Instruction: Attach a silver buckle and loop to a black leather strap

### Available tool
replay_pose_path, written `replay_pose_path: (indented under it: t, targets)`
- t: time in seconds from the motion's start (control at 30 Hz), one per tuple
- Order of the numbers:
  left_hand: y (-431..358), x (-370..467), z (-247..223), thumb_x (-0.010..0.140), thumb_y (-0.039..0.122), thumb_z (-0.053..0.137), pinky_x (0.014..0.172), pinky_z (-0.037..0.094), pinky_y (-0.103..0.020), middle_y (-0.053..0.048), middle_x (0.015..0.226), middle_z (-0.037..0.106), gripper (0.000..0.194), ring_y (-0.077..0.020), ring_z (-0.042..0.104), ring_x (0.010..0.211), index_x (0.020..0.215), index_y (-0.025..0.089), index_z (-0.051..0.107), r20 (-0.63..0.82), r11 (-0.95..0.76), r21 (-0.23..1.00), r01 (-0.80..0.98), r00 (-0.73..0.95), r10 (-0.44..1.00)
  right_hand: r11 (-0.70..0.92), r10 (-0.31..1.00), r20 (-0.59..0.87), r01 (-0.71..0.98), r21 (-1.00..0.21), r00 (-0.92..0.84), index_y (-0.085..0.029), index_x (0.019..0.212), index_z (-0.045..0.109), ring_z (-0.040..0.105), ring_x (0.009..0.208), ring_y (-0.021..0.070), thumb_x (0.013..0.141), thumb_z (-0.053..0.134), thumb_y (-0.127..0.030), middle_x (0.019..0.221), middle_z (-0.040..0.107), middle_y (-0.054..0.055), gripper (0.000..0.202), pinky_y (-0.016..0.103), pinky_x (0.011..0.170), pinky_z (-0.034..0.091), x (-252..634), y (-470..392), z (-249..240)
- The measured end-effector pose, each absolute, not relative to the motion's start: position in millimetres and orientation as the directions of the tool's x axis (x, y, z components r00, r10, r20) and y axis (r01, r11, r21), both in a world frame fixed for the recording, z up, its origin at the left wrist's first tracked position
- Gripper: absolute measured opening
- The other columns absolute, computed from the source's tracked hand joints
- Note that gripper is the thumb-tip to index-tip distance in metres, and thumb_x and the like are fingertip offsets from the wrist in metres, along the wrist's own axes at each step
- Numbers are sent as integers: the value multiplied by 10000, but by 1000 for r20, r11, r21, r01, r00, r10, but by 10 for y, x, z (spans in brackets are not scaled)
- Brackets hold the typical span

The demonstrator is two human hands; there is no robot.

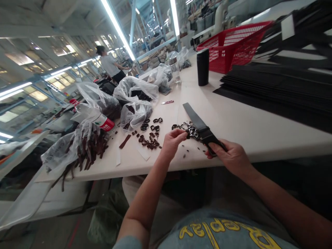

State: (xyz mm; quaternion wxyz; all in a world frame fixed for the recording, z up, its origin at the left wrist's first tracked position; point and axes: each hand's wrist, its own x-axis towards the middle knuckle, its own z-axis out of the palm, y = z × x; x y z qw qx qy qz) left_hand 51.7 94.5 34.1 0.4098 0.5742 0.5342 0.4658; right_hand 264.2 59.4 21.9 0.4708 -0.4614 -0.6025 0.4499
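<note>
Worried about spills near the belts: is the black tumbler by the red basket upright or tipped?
Upright. The black tumbler stands on its base on the white table, just beside the red basket.

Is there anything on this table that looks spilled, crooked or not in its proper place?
Yes. Small dark loops lie scattered loose on the table, beside an open plastic bag. Dark strips spill out of another bag at the table's left edge; some hang over it. A red pen lies alone.

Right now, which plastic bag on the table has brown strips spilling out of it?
The bag of brown strips at the table's near-left edge; the other bags behind it hold small dark pieces, nothing hanging out.
</note>
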Motion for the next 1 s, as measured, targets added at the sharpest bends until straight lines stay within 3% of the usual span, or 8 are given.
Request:
replay_pose_path:
  t: [0.07,0.13,0.4,0.5,0.7,0.8,0.9,1.0]
  targets:
    - [783,702,347,753,403,766,732,504,-240,-4,764,679,263,-92,597,685,821,153,720,11,-12,994,-104,-3,1000,168,978,145,153,-974,-148,-190,796,679,686,574,199,871,609,-617,660,727,47,438,288,574,553,2626,582,220]
    - [677,836,364,709,381,815,716,500,-224,-2,775,688,249,-87,594,691,798,162,736,-32,34,963,-267,10,999,150,977,123,149,-977,-176,-183,855,682,688,572,197,885,601,-590,680,728,45,416,278,545,543,2614,571,216]
    - [565,995,419,666,298,866,675,486,-207,-20,904,734,194,-76,593,708,729,164,740,52,-49,945,-324,1,999,256,960,205,298,-920,-191,-184,849,672,645,522,166,908,549,-479,632,704,16,325,265,544,487,2623,488,261]
    - [556,999,423,642,288,884,660,487,-204,2,830,721,246,-77,597,690,836,190,768,68,-69,946,-316,-17,998,314,943,246,362,-878,-223,-199,766,646,650,546,168,912,535,-444,634,703,18,306,274,579,475,2627,473,291]
    - [566,948,452,665,294,865,696,528,-231,-20,831,751,261,-104,638,710,899,200,796,52,-33,982,-186,95,994,257,933,161,281,-925,-322,-198,747,634,638,530,155,909,535,-449,644,695,23,314,265,560,492,2675,485,328]
    - [547,935,468,702,281,833,734,560,-251,-47,917,755,221,-142,683,808,906,203,794,190,-182,981,-69,143,971,179,931,96,210,-961,-352,-193,738,628,628,533,155,889,558,-503,637,681,28,352,261,539,502,2713,491,348]
    - [519,948,448,773,237,768,708,571,-234,-68,965,745,155,-147,690,843,924,206,790,379,-400,905,144,154,912,152,925,84,157,-976,-370,-190,736,631,620,530,161,873,568,-526,630,672,32,369,267,526,503,2726,503,314]
    - [510,982,385,804,214,730,697,583,-230,-71,949,743,157,-145,693,832,955,198,773,434,-442,856,270,90,896,190,929,105,216,-958,-354,-192,741,633,614,528,164,890,558,-490,613,664,28,341,272,537,482,2694,521,228]
